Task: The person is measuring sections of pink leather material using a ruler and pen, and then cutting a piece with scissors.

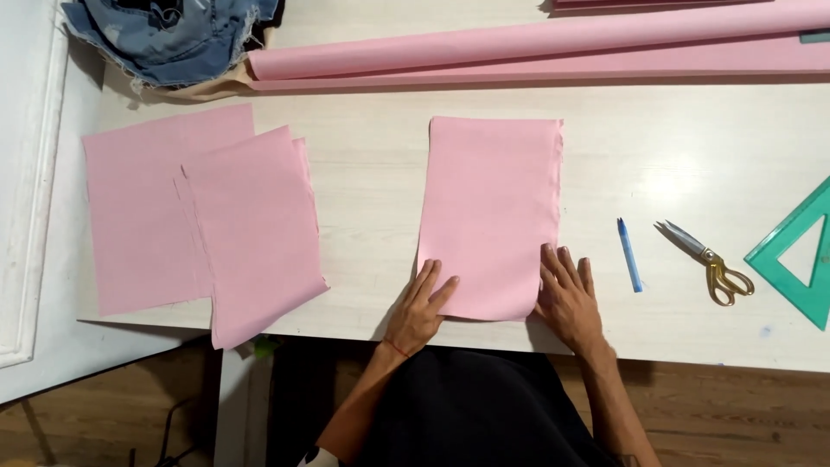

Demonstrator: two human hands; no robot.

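From the head camera, looking down, a pale wood-grain worktop [372,207] carries everything. The left hand [419,303] lies flat with its fingers spread a little, fingertips pressing the lower left corner of an upright pink fabric piece [491,212]. The right hand [566,294] lies flat as well, fingers straight and close together, resting on the lower right edge of the same piece. Neither hand grips anything; both only press down. The fabric piece stretches away from the two hands, its near edge lying just between them and close to the worktop's front edge.

To the right of the right hand, near it, lies a blue pen [629,254]; beyond that, gold-handled scissors [707,261], and further right a green set square [800,259].

Well to the left of the left hand lie overlapping pink fabric pieces [207,225], one hanging over the front edge. Far beyond both hands, a pink fabric roll [536,52] lies across the worktop, with a heap of denim [173,35] at its left end.
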